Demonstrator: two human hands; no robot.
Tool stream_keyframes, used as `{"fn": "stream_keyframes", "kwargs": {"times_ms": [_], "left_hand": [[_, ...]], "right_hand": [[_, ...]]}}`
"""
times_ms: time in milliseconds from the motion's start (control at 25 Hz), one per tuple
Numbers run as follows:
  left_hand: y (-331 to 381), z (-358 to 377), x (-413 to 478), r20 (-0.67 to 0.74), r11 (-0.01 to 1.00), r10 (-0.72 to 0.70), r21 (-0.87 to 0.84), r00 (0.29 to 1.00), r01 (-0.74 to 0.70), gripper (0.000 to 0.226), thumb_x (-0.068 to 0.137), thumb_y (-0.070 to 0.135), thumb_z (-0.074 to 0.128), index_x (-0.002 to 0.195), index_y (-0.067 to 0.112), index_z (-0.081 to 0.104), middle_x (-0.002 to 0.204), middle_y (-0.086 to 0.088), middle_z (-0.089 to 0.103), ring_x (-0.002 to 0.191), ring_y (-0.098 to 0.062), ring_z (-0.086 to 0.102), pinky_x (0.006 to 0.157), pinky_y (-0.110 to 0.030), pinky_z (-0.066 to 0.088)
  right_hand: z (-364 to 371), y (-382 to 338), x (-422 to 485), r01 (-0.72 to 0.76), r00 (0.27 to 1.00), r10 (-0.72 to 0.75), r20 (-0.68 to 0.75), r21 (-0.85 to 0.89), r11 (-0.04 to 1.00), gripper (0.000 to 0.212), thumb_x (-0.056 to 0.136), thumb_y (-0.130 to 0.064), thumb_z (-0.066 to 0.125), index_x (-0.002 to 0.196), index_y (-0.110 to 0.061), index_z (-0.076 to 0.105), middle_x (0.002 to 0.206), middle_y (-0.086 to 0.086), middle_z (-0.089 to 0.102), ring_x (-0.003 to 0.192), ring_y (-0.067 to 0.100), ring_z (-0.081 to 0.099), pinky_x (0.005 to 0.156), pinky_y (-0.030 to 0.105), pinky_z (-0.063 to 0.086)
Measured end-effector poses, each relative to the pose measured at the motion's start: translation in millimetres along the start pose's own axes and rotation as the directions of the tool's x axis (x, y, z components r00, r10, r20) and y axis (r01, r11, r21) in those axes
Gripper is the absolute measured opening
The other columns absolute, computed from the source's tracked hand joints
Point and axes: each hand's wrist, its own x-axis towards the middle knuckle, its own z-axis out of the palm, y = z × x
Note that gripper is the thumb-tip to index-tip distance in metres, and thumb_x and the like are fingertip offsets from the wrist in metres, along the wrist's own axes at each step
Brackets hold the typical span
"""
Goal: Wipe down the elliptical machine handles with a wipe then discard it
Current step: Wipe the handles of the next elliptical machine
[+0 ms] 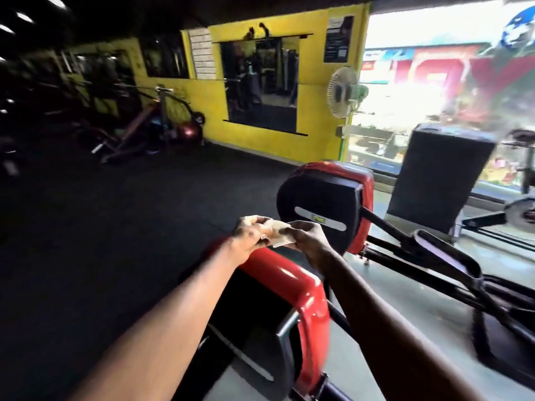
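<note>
Wipe (276, 233): pale and crumpled, held between your two hands, up in the air over the machine.
Left hand (249, 237): your fingers are curled round the left end of the wipe, clamped tight on it.
Right hand (308, 241): you're pinching the right end, fingers closed on it, close to your left hand.
Elliptical machine (321, 204): red and black casing below and just past your hands.
Pedal (445, 256): long dark one off to your right, tilted.
Fan (344, 92): at the edge of the yellow wall (315, 68), beside the bright window (434, 82).
Mirror (260, 82): same wall, left of the fan.
Black box (440, 175): stands past the machine, by the window.
</note>
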Motion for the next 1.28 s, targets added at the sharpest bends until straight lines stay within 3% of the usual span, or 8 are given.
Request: {"fn": "stream_keyframes", "kwargs": {"times_ms": [200,320,400,520,720,880,1120,1280], "left_hand": [[8.1,-123.7,66.7,-0.050,1.000,0.015,0.003,0.999,-0.014,0.021,0.089,-0.007,0.067,0.099,0.012,0.066,0.083,-0.002,0.067,0.077,-0.014,0.065,0.064,-0.027,0.057],[20.2,-189.5,110.8,-0.006,1.000,0.013,-0.014,1.000,-0.013,0.032,0.086,-0.006,0.072,0.114,0.009,0.065,0.091,-0.003,0.069,0.082,-0.017,0.068,0.070,-0.031,0.060],[26.9,-218.1,140.6,0.017,1.000,0.007,-0.010,1.000,-0.007,0.039,0.084,-0.008,0.072,0.118,0.009,0.064,0.095,-0.006,0.070,0.084,-0.020,0.069,0.079,-0.037,0.060],[33.6,-251.1,198.0,0.036,1.000,0.002,0.009,0.999,-0.002,0.038,0.084,-0.008,0.073,0.116,0.010,0.065,0.095,-0.005,0.071,0.084,-0.021,0.071,0.076,-0.036,0.061],[35.1,-267.7,304.3,0.103,0.994,0.007,0.107,0.995,-0.018,0.035,0.084,-0.007,0.073,0.113,0.012,0.066,0.101,-0.008,0.071,0.086,-0.022,0.069,0.081,-0.041,0.059],[36.7,-270.7,385.3,0.259,0.994,-0.054,0.109,0.964,0.026,0.042,0.083,-0.002,0.076,0.121,0.011,0.064,0.112,-0.011,0.069,0.095,-0.025,0.069,0.092,-0.049,0.058],[53.8,-274.5,497.8,0.358,0.992,-0.073,0.118,0.931,0.033,0.038,0.085,-0.010,0.067,0.117,0.011,0.064,0.114,-0.013,0.068,0.096,-0.027,0.070,0.085,-0.045,0.063],[61.3,-275.5,571.5,0.475,0.984,-0.080,0.180,0.877,-0.008,0.030,0.088,-0.010,0.066,0.111,0.010,0.064,0.103,-0.011,0.068,0.082,-0.020,0.068,0.069,-0.034,0.062]], "right_hand": [[108.7,16.8,90.9,0.056,0.997,-0.046,0.063,-0.174,0.983,0.044,0.056,-0.038,0.088,0.068,-0.004,0.063,0.070,0.008,0.055,0.069,0.020,0.050,0.065,0.039,0.040],[169.4,21.9,147.5,0.050,0.999,-0.049,0.009,-0.195,0.979,0.041,0.059,-0.048,0.082,0.063,-0.014,0.059,0.066,0.005,0.052,0.066,0.018,0.050,0.063,0.043,0.045],[195.1,19.7,177.5,0.039,0.999,-0.044,-0.020,-0.179,0.983,0.037,0.062,-0.044,0.083,0.063,-0.014,0.061,0.069,0.007,0.060,0.068,0.021,0.059,0.071,0.054,0.057],[224.3,15.9,227.2,0.002,0.997,-0.013,-0.071,-0.161,0.987,0.023,0.065,-0.033,0.080,0.067,-0.016,0.066,0.075,0.013,0.068,0.072,0.024,0.066,0.081,0.059,0.058],[243.3,19.7,301.5,0.024,0.991,-0.033,-0.126,-0.072,0.997,0.008,0.079,-0.007,0.079,0.084,-0.009,0.073,0.084,0.014,0.072,0.080,0.027,0.069,0.081,0.046,0.059],[241.1,27.0,368.2,0.024,0.970,-0.024,-0.244,-0.003,1.000,0.023,0.079,-0.008,0.077,0.098,0.003,0.070,0.087,0.014,0.072,0.080,0.026,0.069,0.075,0.040,0.058],[239.7,23.3,449.5,0.022,0.916,0.017,-0.400,0.094,0.995,0.011,0.088,-0.002,0.069,0.099,0.001,0.071,0.090,0.015,0.073,0.078,0.023,0.070,0.070,0.035,0.060],[251.3,28.0,493.6,0.061,0.853,-0.002,-0.522,0.096,0.994,0.020,0.088,-0.005,0.070,0.102,0.008,0.068,0.092,0.018,0.069,0.086,0.030,0.064,0.087,0.050,0.054]]}}
